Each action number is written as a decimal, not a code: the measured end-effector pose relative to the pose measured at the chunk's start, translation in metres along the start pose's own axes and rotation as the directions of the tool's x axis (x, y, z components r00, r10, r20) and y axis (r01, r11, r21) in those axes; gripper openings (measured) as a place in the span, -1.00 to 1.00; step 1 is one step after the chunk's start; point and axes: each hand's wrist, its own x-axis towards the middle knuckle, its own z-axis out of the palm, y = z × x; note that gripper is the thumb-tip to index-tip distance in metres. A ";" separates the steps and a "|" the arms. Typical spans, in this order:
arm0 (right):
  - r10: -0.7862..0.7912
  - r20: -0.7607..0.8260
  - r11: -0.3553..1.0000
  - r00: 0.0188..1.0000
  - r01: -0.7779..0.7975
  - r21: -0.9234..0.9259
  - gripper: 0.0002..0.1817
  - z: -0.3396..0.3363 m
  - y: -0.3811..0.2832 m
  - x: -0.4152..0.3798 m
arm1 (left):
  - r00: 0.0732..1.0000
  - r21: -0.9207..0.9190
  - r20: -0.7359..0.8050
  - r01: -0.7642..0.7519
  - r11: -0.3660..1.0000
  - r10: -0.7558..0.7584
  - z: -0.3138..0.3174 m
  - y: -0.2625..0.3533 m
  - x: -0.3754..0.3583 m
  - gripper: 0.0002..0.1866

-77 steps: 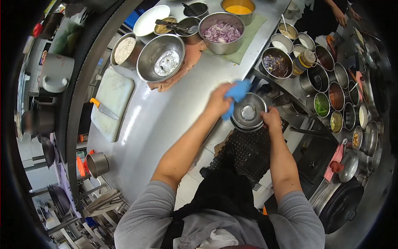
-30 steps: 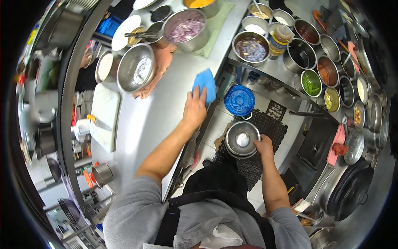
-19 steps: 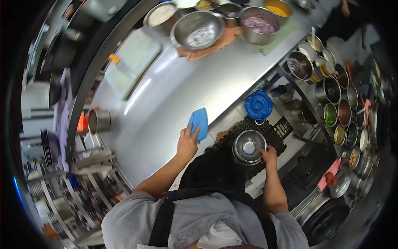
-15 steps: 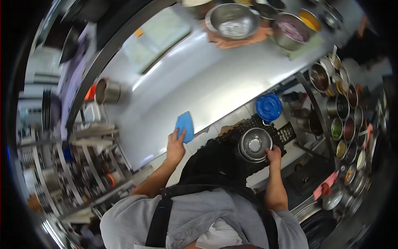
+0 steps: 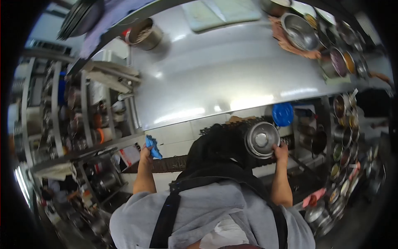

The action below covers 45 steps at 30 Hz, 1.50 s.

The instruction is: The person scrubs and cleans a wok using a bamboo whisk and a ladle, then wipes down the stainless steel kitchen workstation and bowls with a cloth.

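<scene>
A crumpled blue cloth (image 5: 153,147) is gripped in my left hand (image 5: 146,154), just off the front left corner of the steel worktop (image 5: 207,83). On the other side of my body, my right hand (image 5: 280,152) holds a round metal bowl (image 5: 262,139) by its rim. The bowl hangs in front of the worktop's edge, near a blue lid (image 5: 282,114). Its inside faces up, and a bright round patch shows in the middle.
A steel pot (image 5: 145,35) stands at the worktop's back left, beside pale cutting boards (image 5: 222,14). A large bowl (image 5: 300,32) sits on an orange cloth at the right. Racks (image 5: 54,112) line the left; many food containers (image 5: 342,137) line the right.
My left hand has moved left off the worktop with the cloth, which is now more bunched. My right hand still holds the bowl. The whole view has turned and shifted.
</scene>
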 end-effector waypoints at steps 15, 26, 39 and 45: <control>0.212 -0.079 0.966 0.974 -0.196 0.170 -0.70 -0.123 0.065 0.013 | 0.479 -0.196 0.876 0.243 0.950 0.058 0.550 0.139 -0.189 -0.48; 0.360 -0.105 0.931 0.927 -0.350 0.107 -0.74 -0.259 0.076 0.100 | 0.218 -0.022 0.976 0.144 0.989 -0.010 0.887 0.227 -0.364 -0.50; 0.167 -0.042 0.986 0.985 -0.167 -0.003 -0.61 -0.276 0.025 0.251 | 0.031 0.336 0.797 -0.853 -0.399 0.604 0.827 0.352 -0.331 -0.43; 0.115 -0.050 0.986 0.992 -0.108 0.129 -0.61 -0.268 0.022 0.284 | -0.024 -0.004 0.965 -0.997 -0.080 0.260 0.837 0.312 -0.405 -0.41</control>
